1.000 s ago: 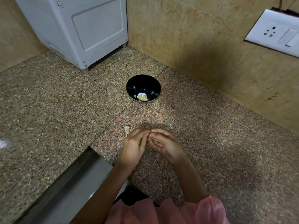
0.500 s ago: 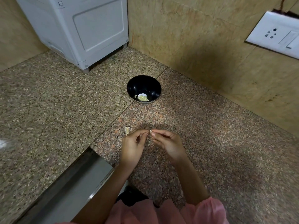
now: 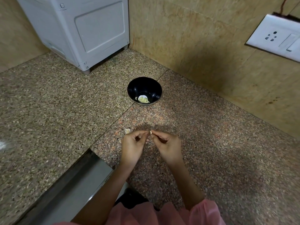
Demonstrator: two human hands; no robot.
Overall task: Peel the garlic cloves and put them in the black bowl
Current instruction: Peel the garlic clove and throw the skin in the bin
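Garlic clove [image 3: 151,132] is pinched between curled fingertips of the left hand [image 3: 133,147] and right hand [image 3: 169,147]; too tiny to tell where it points.

This looks like a home kitchen. A speckled granite desk [image 3: 48,111] runs into a corner of polished beige stone wall tiles [image 3: 194,46], where a white switch-and-socket plate [image 3: 274,36] is set. A white plastic appliance [image 3: 81,30] stands on short feet at the back, a steel sink edge [image 3: 73,189] cuts into the desk, and a black bowl [image 3: 142,88] holds peeled garlic cloves [image 3: 143,99].
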